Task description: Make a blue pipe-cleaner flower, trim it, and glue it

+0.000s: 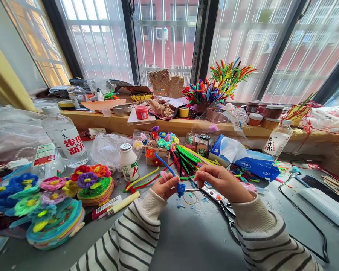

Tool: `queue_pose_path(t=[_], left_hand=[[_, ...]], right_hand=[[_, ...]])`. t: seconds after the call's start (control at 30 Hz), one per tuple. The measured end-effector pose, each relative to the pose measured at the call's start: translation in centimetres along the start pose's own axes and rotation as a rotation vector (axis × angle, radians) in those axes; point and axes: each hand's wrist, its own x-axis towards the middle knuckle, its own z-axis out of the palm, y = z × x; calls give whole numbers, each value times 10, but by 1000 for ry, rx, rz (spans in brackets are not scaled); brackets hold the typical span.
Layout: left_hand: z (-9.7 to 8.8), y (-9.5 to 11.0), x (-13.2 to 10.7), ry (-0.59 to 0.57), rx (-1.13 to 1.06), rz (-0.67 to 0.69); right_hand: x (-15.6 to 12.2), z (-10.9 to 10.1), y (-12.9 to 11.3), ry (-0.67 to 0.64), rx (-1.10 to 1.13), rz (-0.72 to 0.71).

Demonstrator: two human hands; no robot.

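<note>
My left hand [165,186] is closed around a blue pipe cleaner [164,162] whose free end slants up to the left and whose lower end is curled into a small blue coil [181,189]. My right hand [219,181] is closed in a pinch just right of that coil, fingertips turned toward it; what it grips is too small to name. Scissors [214,195] lie on the grey table [186,233] under my right hand. Small blue scraps lie around the coil.
Stacks of pipe-cleaner flowers [49,214] sit at the left, a water bottle [64,139] and a small white bottle [129,162] behind. A small crate of flowers [158,150], loose green stems [189,158], a blue tissue pack [254,163], a black cable [307,218] and a cluttered wooden sill [169,126] lie beyond.
</note>
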Motion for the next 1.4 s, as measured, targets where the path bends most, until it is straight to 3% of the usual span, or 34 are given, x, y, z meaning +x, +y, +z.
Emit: queue_pose_path(t=[0.13, 0.57, 0.73, 0.9, 1.13, 1.3, 1.4], left_hand=[[1, 1, -1, -28, 12, -18], [3, 2, 0, -47, 4, -34], [3, 2, 0, -57, -29, -15], [0, 3, 1, 12, -61, 18], [-1, 5, -1, 125, -145, -25], [1, 7, -4, 75, -129, -130], [2, 8, -6, -27, -69, -220]], right_hand=[[0, -1, 6, -36, 199, 10], [8, 9, 28, 29, 595, 100], [9, 16, 26, 51, 344, 136], [6, 23, 17, 51, 55, 36], [3, 30, 11, 351, -206, -128], [0, 24, 12, 443, -264, -120], [1, 22, 15, 447, -334, -66]])
